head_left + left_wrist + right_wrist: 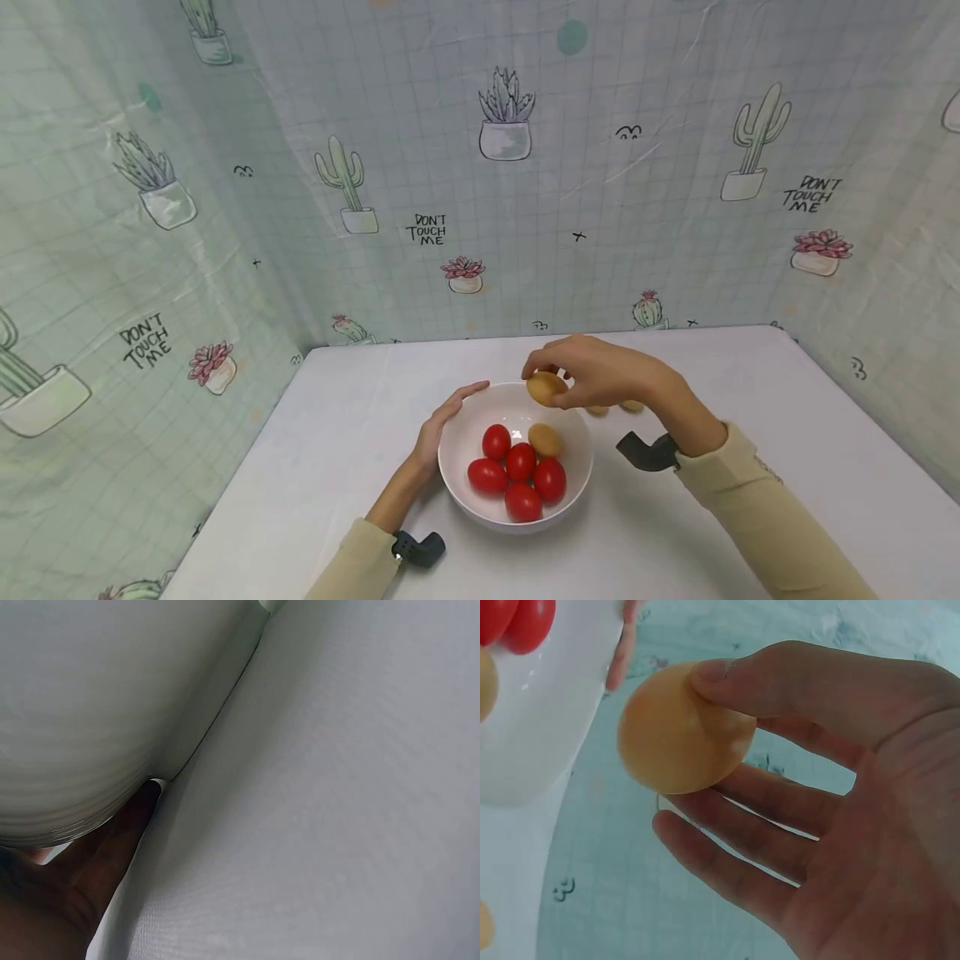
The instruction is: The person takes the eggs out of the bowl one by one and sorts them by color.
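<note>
A white bowl [461,500] stands on the table, with several glossy red, tomato-like ovals [487,477] and one yellow-tan egg-shaped object [545,440] inside. My left hand [438,429] rests along the bowl's left outer side, its fingers stretched toward the far rim. In the left wrist view this hand [82,877] is dark and touches the bowl's outer wall low down. My right hand [592,371] is above the bowl's far right rim, pinching another yellow-tan egg-shaped object [679,731] between thumb and fingers.
Two more yellow-tan objects [632,406] lie on the white table [352,417] behind the bowl, partly hidden by the right hand. A cactus-print curtain [420,167] hangs behind and on both sides. A dark wrist device [648,452] sits on each arm.
</note>
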A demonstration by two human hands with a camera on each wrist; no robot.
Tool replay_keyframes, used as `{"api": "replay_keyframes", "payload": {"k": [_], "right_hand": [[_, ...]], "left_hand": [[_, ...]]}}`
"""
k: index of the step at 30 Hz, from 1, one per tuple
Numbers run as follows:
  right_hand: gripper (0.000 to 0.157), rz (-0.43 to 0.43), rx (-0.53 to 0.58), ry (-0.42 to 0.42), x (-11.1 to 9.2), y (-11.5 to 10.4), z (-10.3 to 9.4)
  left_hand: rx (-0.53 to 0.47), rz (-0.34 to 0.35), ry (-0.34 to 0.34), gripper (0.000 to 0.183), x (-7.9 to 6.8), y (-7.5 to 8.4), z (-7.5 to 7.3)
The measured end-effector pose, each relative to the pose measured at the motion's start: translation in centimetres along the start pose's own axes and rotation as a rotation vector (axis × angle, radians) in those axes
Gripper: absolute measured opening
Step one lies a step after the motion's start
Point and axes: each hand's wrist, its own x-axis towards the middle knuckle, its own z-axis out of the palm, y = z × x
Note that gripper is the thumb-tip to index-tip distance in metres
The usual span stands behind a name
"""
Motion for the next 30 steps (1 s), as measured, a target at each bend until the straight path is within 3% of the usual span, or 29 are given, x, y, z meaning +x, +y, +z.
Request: {"api": "replay_keyframes", "payload": {"k": [10,18,30], "right_hand": [[0.037,0.074,0.194,0.157,-4.5,5.3,0.7],[0.037,0.136,0.214,0.267,-7.4,8.5,0.9],[0.04,0.247,0.219,0.348,-9.1,12.1,1.8]], "left_hand": [[0.012,0.003,0.011,0.056,-0.1,-0.1,0.0],[0.014,0.023,0.003,0.056,0.0,-0.2,-0.1],[0.013,0.038,-0.025,0.058,-0.1,-0.5,0.0]]}}
